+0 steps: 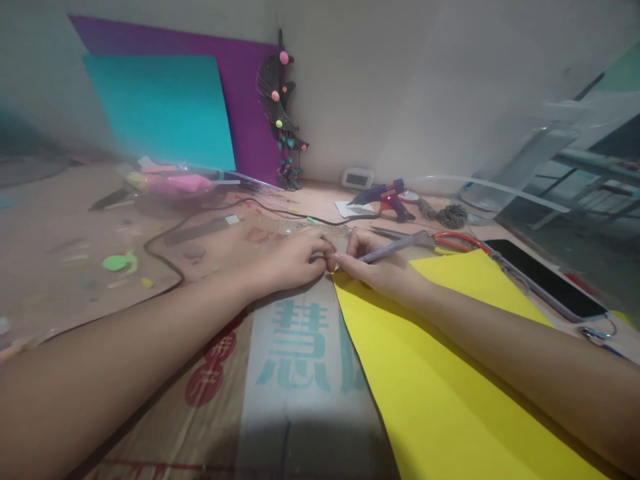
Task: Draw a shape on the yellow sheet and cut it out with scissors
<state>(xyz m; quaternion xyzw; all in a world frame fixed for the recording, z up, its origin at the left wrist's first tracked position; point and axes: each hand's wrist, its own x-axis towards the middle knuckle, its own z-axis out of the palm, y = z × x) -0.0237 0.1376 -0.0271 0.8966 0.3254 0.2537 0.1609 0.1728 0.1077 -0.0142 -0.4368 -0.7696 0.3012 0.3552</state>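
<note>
Likely for control, my right hand [385, 272] grips the pen [396, 247] low, by the corner of the paper [425, 353]. My left hand [299, 260] curls alongside; whether it pinches the corner, I can't tell.

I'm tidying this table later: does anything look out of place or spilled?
Nothing looks spilled, but a green scrap and a yellow scrap lie loose on the table at left, like litter, away from the yellow sheet under the right hand.

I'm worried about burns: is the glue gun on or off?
On, it appears: a red light glows on the glue gun. Whether it's hot, I cannot tell.
</note>
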